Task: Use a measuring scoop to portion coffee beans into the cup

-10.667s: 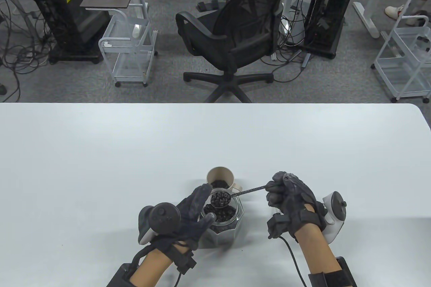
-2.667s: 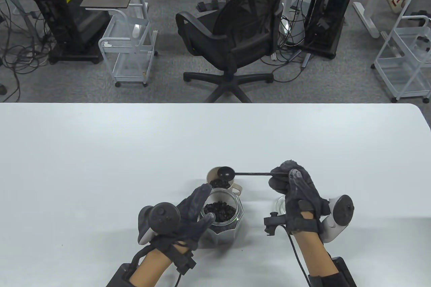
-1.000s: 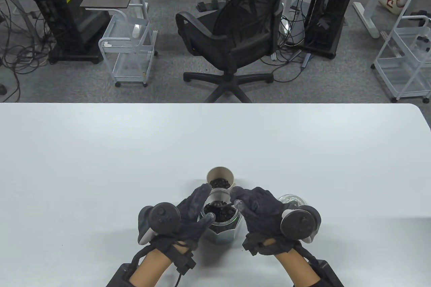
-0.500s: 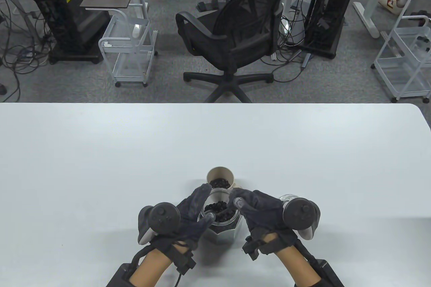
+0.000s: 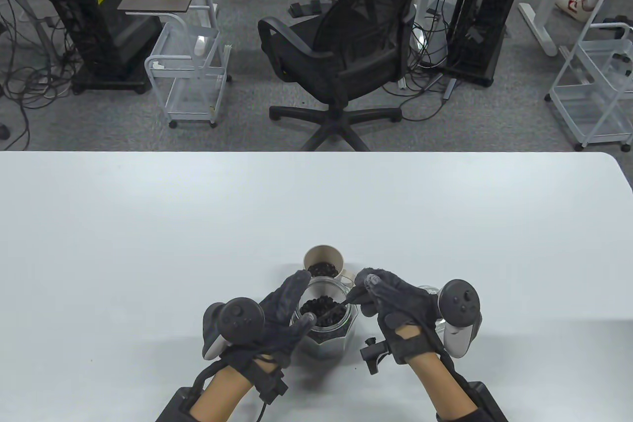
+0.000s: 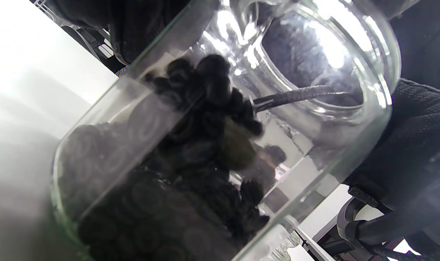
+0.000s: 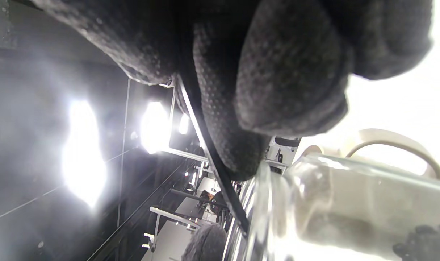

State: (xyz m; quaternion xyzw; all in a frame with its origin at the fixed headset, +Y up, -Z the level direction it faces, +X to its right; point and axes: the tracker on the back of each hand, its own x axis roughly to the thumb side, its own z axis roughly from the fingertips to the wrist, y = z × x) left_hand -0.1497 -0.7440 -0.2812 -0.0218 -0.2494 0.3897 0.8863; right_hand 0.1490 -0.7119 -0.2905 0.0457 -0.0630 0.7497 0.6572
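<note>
Looking down at the table, the right hand has swung out to the side since a moment ago, when it sat low over the jar. Its fingers pinch the thin handle of the scoop, and the bowl end dips into the beans inside the jar. A little before that the scoop was over the cup, so one load looks poured out and a new one is being dug up. The cup stands just behind the jar, close to touching it, and it already has beans in the bottom. The left hand curls round the jar's left side and holds it steady. A glass lid peeks out behind the right hand. The way up and back to the cup is short, but the scoop must clear the jar's rim first. In the left wrist view, the jar fills the picture. The dark scoop handle comes in through the mouth and goes down into the heap of beans. The mouth is narrow, so there is little room to tip the scoop. In the right wrist view, the gloved fingers press together on the handle, which runs down to the jar rim. The cup's handle shows just behind.
</note>
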